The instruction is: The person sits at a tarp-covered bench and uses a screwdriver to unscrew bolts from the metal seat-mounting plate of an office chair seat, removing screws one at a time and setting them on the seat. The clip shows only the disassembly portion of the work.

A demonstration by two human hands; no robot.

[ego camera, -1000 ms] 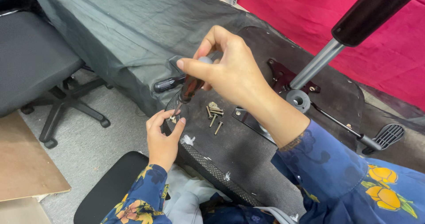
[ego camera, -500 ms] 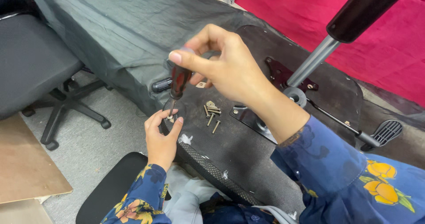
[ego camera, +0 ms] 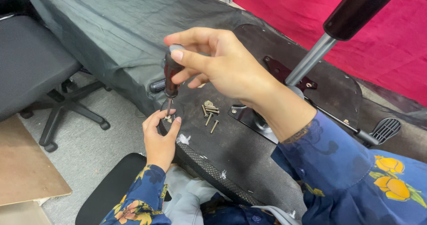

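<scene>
My right hand [ego camera: 222, 64] grips a dark-handled screwdriver [ego camera: 171, 78] upright, fingers wrapped over its top. Its tip points down onto a screw [ego camera: 168, 117] at the near-left corner of an upturned black chair seat base [ego camera: 231, 154]. My left hand [ego camera: 160, 133] pinches that screw between thumb and fingers and steadies it at the seat's edge. Several loose screws [ego camera: 211, 113] lie on the seat just right of the tip.
A metal mechanism plate [ego camera: 249, 116] with a gas cylinder [ego camera: 338, 29] and a lever with a black paddle [ego camera: 386, 128] sits on the seat. A grey cloth [ego camera: 111, 24] covers the table behind. An office chair [ego camera: 40, 69] stands at left, a wooden board [ego camera: 26, 167] on the floor.
My right hand has lifted the screwdriver more upright and shifted slightly left over the screw. My left hand stays at the seat corner, holding the screw.
</scene>
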